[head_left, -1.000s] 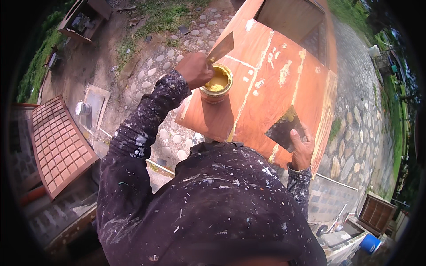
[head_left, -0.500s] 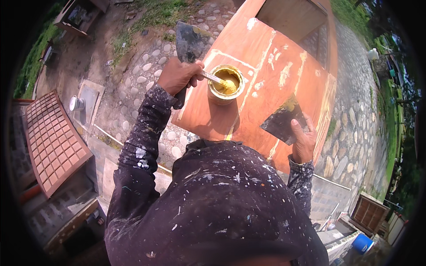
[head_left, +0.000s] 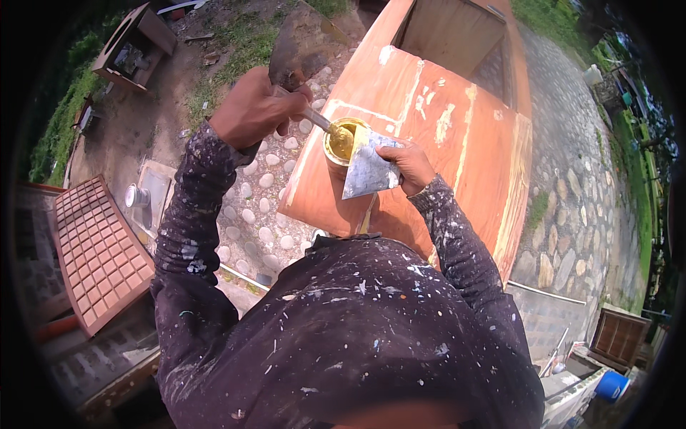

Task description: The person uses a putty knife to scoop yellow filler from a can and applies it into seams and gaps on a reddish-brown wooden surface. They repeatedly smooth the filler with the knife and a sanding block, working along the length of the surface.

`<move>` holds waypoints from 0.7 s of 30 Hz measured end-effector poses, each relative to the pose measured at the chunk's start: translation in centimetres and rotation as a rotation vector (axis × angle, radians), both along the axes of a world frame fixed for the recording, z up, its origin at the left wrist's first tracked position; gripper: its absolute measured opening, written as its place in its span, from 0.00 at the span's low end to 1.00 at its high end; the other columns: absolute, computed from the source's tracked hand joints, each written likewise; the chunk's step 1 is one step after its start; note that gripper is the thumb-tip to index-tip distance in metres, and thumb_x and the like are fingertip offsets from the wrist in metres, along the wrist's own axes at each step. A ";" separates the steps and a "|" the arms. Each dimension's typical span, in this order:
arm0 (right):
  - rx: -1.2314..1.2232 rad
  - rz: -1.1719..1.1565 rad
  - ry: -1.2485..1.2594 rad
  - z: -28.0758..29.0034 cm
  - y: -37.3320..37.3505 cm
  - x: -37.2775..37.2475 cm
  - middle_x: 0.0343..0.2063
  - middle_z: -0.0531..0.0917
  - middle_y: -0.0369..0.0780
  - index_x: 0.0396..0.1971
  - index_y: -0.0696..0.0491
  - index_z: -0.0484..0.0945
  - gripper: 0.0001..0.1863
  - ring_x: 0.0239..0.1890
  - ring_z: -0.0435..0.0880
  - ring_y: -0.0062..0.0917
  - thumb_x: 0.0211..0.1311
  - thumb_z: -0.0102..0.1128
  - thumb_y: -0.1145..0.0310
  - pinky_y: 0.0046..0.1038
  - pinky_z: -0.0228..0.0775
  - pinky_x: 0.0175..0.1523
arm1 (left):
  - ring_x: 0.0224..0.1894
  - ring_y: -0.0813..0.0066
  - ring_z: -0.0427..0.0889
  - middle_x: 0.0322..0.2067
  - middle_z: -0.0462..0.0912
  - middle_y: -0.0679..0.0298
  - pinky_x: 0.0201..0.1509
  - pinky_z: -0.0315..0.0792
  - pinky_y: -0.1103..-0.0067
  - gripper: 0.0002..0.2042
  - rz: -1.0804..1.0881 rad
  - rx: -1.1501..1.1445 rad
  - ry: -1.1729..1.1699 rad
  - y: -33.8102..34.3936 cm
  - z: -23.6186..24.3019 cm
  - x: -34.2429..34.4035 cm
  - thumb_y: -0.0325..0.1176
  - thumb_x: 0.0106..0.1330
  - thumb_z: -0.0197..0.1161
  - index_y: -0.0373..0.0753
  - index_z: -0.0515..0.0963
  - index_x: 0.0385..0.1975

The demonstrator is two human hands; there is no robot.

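The left hand [head_left: 259,109] is pinching a stick [head_left: 317,119] with its fingers curled together, and a broad blade [head_left: 304,46] is jutting out from the far side of the same fist; how the fingers are holding that blade, one cannot tell. The right hand [head_left: 412,164] is pinching a square blade [head_left: 371,171] at its right edge, thumb on top, the other fingers mostly hiding behind.

The can [head_left: 328,151] is standing on the near left part of the wooden board [head_left: 489,179], with the stick dipping into its yellow paste [head_left: 343,146]. The square blade is covering the can's right side from view; whether it is touching the rim, the picture is not making clear.

The likeliest trouble is the can tipping or sliding: neither hand is steadying it, so a hard sideways push from stick or blade could be enough. Paste could also be dripping onto the board if too much is riding on the stick. The left hand, carrying two tools, could be losing its hold on one.

Counting up, two hands are working with two blades, one stick and one can over one board. One white bucket [head_left: 136,195] is sitting left, one blue bucket [head_left: 612,386] near right.
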State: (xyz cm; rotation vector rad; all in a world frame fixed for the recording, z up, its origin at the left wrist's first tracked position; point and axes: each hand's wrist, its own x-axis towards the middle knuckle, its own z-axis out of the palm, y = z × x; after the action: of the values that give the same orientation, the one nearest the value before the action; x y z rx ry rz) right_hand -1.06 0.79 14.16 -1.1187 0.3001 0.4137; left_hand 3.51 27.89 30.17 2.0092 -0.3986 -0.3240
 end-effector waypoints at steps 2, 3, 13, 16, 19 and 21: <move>-0.043 -0.019 -0.044 0.4 0.9 -0.2 0.39 0.85 0.43 0.47 0.66 0.78 0.15 0.39 0.85 0.27 0.62 0.60 0.77 0.29 0.78 0.46 | 0.19 0.81 0.75 0.23 0.80 0.64 0.21 0.69 0.81 0.10 -0.031 0.052 -0.021 -1.0 0.8 -0.3 0.31 0.63 0.62 0.30 0.79 0.36; -0.140 -0.008 -0.107 0.4 1.6 -0.4 0.35 0.85 0.41 0.43 0.66 0.80 0.12 0.36 0.85 0.25 0.61 0.60 0.77 0.28 0.78 0.43 | 0.19 0.80 0.76 0.21 0.79 0.63 0.21 0.69 0.79 0.10 -0.052 0.132 -0.099 -1.8 0.8 -0.5 0.32 0.63 0.62 0.31 0.79 0.36; 0.483 0.057 0.108 -3.0 0.6 -1.4 0.47 0.82 0.48 0.57 0.64 0.69 0.21 0.50 0.84 0.35 0.67 0.52 0.71 0.35 0.76 0.58 | 0.18 0.83 0.75 0.22 0.81 0.65 0.19 0.70 0.79 0.12 -0.030 0.323 -0.062 -5.3 -2.5 0.1 0.36 0.64 0.66 0.31 0.79 0.33; 0.662 0.116 0.080 -4.3 0.0 -1.0 0.50 0.81 0.49 0.59 0.63 0.67 0.22 0.53 0.82 0.36 0.68 0.52 0.70 0.38 0.74 0.62 | 0.16 0.82 0.73 0.22 0.79 0.66 0.18 0.69 0.80 0.16 -0.126 0.204 0.062 -4.2 -3.4 1.0 0.41 0.62 0.70 0.31 0.80 0.33; 0.722 0.133 0.067 -5.0 -1.0 -1.0 0.48 0.82 0.48 0.58 0.62 0.68 0.21 0.50 0.84 0.34 0.67 0.55 0.71 0.38 0.75 0.61 | 0.18 0.85 0.71 0.22 0.77 0.69 0.19 0.64 0.86 0.21 0.174 0.256 -0.144 -2.9 -2.5 0.4 0.47 0.63 0.70 0.31 0.79 0.36; 0.682 0.087 0.039 -4.8 -2.9 -1.4 0.47 0.83 0.46 0.57 0.62 0.70 0.22 0.48 0.85 0.33 0.65 0.58 0.73 0.37 0.76 0.61 | 0.19 0.86 0.72 0.23 0.78 0.68 0.20 0.64 0.87 0.20 0.271 0.059 -0.186 -3.3 -1.9 -0.4 0.47 0.67 0.67 0.31 0.79 0.38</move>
State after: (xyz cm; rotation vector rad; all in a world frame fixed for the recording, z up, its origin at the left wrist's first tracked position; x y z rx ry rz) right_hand -2.47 -2.13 9.32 -0.4566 0.1248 0.5620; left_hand 3.10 24.56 28.23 2.1271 -0.2290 0.0199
